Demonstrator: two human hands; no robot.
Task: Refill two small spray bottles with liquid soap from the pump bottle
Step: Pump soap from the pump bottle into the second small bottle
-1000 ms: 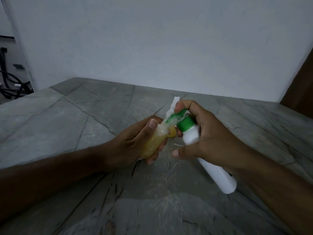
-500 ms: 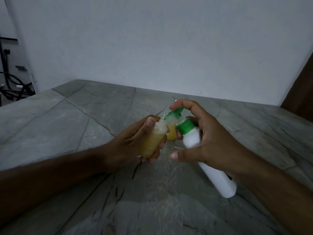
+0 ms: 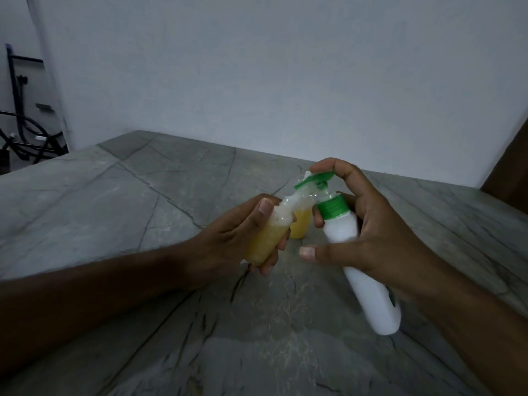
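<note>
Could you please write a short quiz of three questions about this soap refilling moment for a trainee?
1. Which hand holds the white plastic pump bottle with green cap?
2. True or false: the small clear bottle of yellow soap in the left hand stands on the grey stone table.
3. Where is the second small yellow bottle?

Key: 1. The right hand. 2. False, it is held tilted above it. 3. On the table, behind the hands.
</note>
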